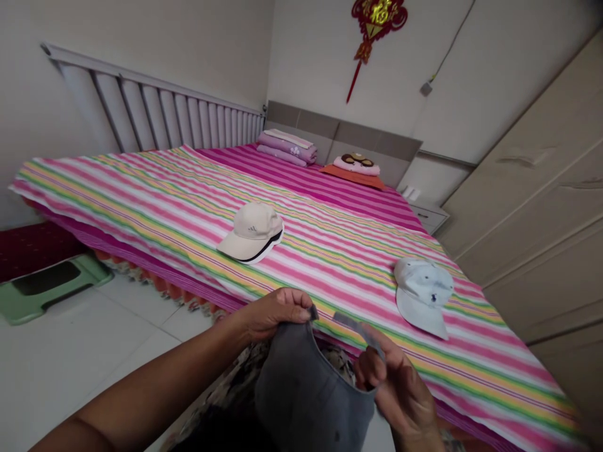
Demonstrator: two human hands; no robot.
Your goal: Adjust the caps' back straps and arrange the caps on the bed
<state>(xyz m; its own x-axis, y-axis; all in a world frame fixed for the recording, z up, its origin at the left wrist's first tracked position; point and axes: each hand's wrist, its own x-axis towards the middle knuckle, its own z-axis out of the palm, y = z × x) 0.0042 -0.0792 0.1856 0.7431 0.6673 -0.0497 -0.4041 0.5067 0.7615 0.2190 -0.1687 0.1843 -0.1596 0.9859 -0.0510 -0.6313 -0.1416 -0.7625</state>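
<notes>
A dark grey baseball cap (pixel 313 389) is held low in front of me, its back opening facing up and its adjusting strap (pixel 351 323) undone. My left hand (pixel 280 311) pinches the short strap end at the cap's left side. On the other side my right hand (pixel 400 383) grips the cap's edge and longer strap, fingers curled through the opening. Beyond them on the bed lie a cream cap (pixel 252 226) with a dark and white trimmed brim and, to the right, a pale blue cap (pixel 424 292) with a small dark emblem.
The bed has a striped sheet (pixel 155 201). Folded purple bedding (pixel 287 150) and a pink and orange pile (pixel 355 169) lie near the headboard (pixel 372 141). A radiator (pixel 164 113) lines the left wall, a green stool (pixel 61 285) stands at left, a wardrobe (pixel 532 207) at right.
</notes>
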